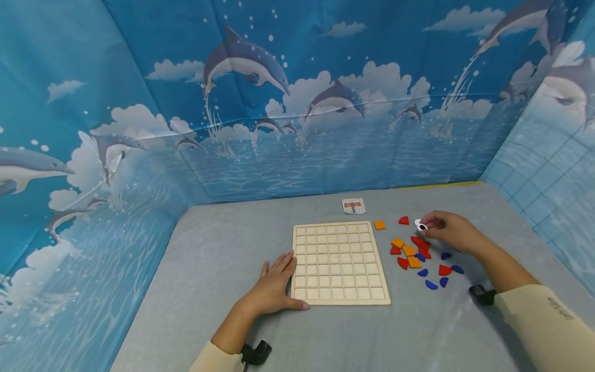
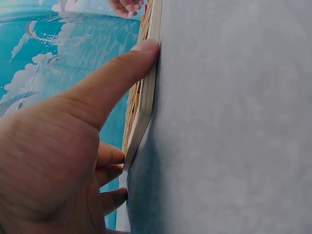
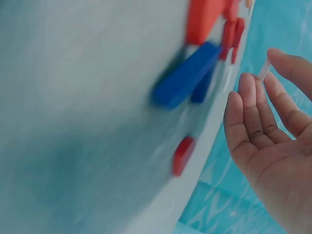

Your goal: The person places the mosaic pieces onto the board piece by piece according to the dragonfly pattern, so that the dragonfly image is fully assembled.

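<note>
Left hand [image 1: 274, 287] touches board [image 1: 338, 258], right hand [image 1: 453, 232] pinches white piece [image 1: 418, 223]

Grid board [image 1: 345, 268] on surface [image 1: 223, 243], card [image 1: 354, 205] behind board's right half, loose pieces [image 1: 409, 250] right of board, backdrop [image 1: 297, 155] behind and at both sides of surface

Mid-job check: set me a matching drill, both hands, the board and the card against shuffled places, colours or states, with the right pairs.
1. Left hand
2. Right hand
3. Board
4. Card

A. Pale wood colour
B. Pinches a white piece
C. Lies beyond the board's far edge
D. Touches the board's edge

Pairs: 1-D, 2-B, 3-A, 4-C
</note>
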A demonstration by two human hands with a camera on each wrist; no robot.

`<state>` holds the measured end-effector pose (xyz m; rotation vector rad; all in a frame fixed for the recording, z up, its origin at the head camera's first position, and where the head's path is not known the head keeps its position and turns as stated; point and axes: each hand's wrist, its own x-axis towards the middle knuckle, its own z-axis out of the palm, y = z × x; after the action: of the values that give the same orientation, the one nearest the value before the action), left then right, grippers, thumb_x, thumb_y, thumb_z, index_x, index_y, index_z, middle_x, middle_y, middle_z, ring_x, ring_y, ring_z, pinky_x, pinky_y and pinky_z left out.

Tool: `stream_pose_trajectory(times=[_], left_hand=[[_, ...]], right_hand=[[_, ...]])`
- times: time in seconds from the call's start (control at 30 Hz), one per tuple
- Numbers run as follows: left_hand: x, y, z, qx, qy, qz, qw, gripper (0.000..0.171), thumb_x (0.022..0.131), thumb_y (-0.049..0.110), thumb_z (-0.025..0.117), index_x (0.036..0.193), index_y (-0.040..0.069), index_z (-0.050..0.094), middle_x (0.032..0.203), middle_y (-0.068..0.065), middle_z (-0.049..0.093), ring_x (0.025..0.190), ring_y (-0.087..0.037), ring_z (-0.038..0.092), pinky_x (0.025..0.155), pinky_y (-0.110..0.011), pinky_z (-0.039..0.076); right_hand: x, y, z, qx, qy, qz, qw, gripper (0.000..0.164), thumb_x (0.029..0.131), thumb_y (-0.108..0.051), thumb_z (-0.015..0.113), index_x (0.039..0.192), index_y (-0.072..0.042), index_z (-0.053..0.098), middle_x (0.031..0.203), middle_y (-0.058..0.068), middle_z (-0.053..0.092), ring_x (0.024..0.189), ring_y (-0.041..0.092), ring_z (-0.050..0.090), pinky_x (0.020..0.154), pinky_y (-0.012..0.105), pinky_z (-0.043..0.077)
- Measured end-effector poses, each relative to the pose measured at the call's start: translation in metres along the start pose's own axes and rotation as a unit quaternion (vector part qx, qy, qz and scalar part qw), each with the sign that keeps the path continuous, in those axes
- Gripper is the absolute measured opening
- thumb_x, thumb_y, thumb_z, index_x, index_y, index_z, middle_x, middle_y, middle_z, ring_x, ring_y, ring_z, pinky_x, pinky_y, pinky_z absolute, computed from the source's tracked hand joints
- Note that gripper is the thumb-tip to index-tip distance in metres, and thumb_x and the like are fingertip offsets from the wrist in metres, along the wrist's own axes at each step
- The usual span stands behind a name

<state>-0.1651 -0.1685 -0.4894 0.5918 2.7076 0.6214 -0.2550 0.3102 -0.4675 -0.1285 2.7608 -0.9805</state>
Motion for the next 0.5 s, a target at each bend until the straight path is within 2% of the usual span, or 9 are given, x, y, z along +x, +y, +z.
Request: stream_pose_trajectory(times=[0.23, 0.5], left_hand=[[0.0, 0.0, 0.0, 0.001, 0.001, 0.001, 1.0, 0.12, 0.076, 0.065, 0.079, 0.163, 0.01, 0.018, 0.172, -0.002, 0.008, 0.16, -0.03, 0.01, 0.123, -0.066, 0.003], [0.0, -0.001, 0.001, 0.002, -0.001, 0.004, 1.0, 0.119, 0.077, 0.067, 0.077, 0.163, 0.009, 0.017, 0.173, -0.003, 0.007, 0.159, -0.031, 0.009, 0.123, -0.067, 0.003]], right_hand=[[-0.001, -0.028, 0.01, 0.011, -0.002, -0.011, 1.0, 0.043, 0.096, -0.03, 0.069, 0.127, -0.001, 0.061, 0.12, 0.022, 0.066, 0.101, 0.031, 0.064, 0.077, 0.036, 0.059], [0.005, -0.054, 0.024, 0.012, -0.016, -0.054, 0.998, 0.034, 0.095, -0.026, 0.07, 0.121, -0.004, 0.066, 0.109, 0.012, 0.07, 0.093, 0.021, 0.063, 0.077, 0.03, 0.055]])
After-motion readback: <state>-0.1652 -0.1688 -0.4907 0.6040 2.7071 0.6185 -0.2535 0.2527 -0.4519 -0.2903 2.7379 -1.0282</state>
